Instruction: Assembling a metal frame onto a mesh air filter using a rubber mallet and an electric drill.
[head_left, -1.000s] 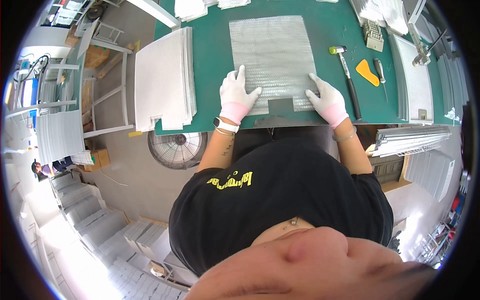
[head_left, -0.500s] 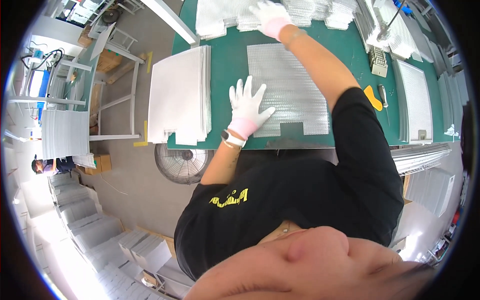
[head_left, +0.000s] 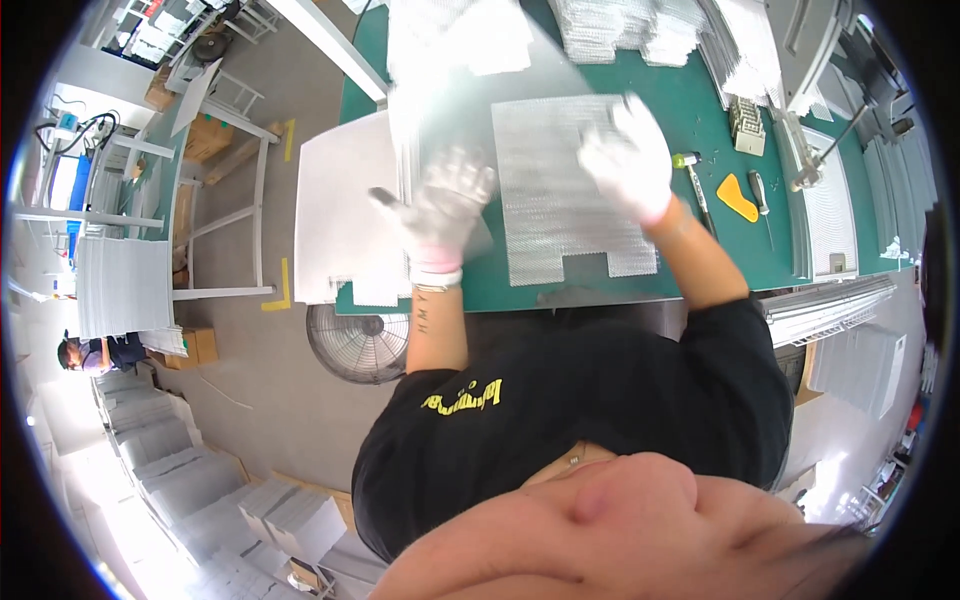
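Observation:
A silver mesh-textured sheet [head_left: 555, 190] with a notch in its near edge lies flat on the green work table [head_left: 600, 285]. My left hand [head_left: 450, 205], in a white glove with a dark thumb tip, is open, its fingers spread beside the stack of white sheets [head_left: 345, 210]. Over the mesh sheet's right side is my gloved right hand [head_left: 628, 160]; motion smears its fingers, so their hold is unclear. A pale, blurred sheet [head_left: 540, 60] is in motion beyond both hands, and I cannot make out whether either touches it.
Right of the mesh sheet lie a hammer [head_left: 697, 190], a yellow scraper [head_left: 738, 198] and a screwdriver [head_left: 761, 195]. More notched sheets [head_left: 625, 30] are piled at the far edge. A framed white panel [head_left: 825, 210] is on the right. A fan [head_left: 362, 340] stands below the table.
My right hand has come back from the far pile to the mesh sheet. My left hand has moved left off that sheet. A blurred sheet now appears at the far side, and the hammer is uncovered.

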